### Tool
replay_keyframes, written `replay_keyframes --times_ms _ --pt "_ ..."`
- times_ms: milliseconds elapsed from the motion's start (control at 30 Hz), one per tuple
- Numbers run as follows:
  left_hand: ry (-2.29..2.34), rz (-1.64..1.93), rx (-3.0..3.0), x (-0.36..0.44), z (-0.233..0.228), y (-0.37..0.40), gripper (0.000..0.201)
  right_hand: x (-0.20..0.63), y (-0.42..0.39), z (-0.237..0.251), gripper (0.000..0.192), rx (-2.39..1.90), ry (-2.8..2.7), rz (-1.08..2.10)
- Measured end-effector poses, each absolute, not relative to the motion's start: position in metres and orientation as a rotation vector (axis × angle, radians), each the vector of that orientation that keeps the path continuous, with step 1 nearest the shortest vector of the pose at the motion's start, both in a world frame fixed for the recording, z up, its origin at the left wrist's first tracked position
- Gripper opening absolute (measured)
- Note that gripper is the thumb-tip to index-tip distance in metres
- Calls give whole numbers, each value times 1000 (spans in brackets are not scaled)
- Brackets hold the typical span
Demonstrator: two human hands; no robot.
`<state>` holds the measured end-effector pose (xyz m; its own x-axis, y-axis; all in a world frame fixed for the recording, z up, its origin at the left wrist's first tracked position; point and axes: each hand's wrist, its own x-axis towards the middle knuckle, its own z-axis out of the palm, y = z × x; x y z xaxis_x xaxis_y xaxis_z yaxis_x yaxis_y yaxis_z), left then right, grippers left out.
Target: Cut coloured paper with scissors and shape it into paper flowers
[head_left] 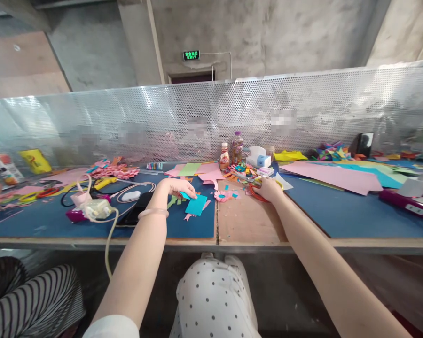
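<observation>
My left hand (pixel 178 188) pinches a small blue paper (pixel 196 205) over the blue mat, with green and pink paper scraps beneath it. Reaching over the wooden strip, my right hand (pixel 269 189) is closed around the red-orange handles of a pair of scissors (pixel 258 193); the fingers partly hide them. Beside that hand, grey blades point left among paper scraps. A pink paper flower with a blue centre (pixel 223 195) lies between my hands.
A sauce bottle (pixel 224 157), a purple-capped bottle (pixel 237 147) and a tissue pack (pixel 258 157) stand by the perforated metal screen. Large pink paper (pixel 334 173) lies right. Cables, a black phone-like slab and a purple-based device lie left. People's hands show at both edges.
</observation>
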<state>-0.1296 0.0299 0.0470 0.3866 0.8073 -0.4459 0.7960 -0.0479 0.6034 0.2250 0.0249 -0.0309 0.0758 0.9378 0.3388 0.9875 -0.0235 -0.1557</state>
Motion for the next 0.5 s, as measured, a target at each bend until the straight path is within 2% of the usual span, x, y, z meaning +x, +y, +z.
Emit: replay_keyframes --times_ms 267,500 --pt "1405 66 1834 -128 46 30 31 226 26 -33 47 -2015 -1919 -214" --pt "1319 561 1811 -123 50 28 32 225 24 -31 48 -2010 -1920 -218"
